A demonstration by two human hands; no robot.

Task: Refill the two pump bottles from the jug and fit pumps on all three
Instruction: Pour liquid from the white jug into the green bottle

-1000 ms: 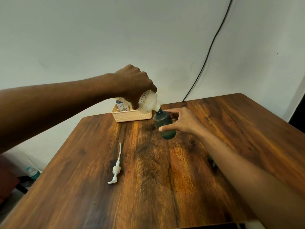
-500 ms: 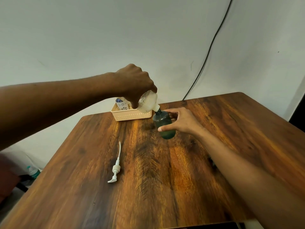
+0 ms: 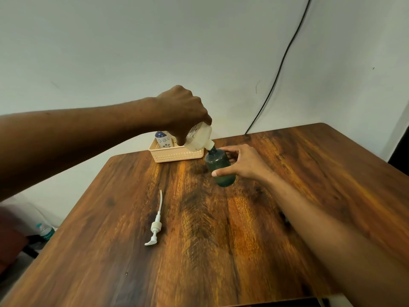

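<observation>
A dark green bottle [image 3: 221, 168] stands upright on the wooden table [image 3: 221, 251], without a pump. My right hand [image 3: 242, 161] grips its side with thumb and fingers. My left hand [image 3: 182, 113] holds a white jug [image 3: 199, 138] tipped steeply, its spout resting in the green bottle's neck. A white pump [image 3: 155, 227] with its long tube lies loose on the table at the left. A white bottle with a blue top [image 3: 163, 139] stands in a cream basket [image 3: 174, 154] behind the jug.
The basket sits at the table's far edge against the wall. A black cable [image 3: 278, 69] runs down the wall to the table's back. A water bottle [image 3: 45, 231] stands on the floor at the left.
The jug and both hands stay almost still over the green bottle; the view has shifted slightly.
</observation>
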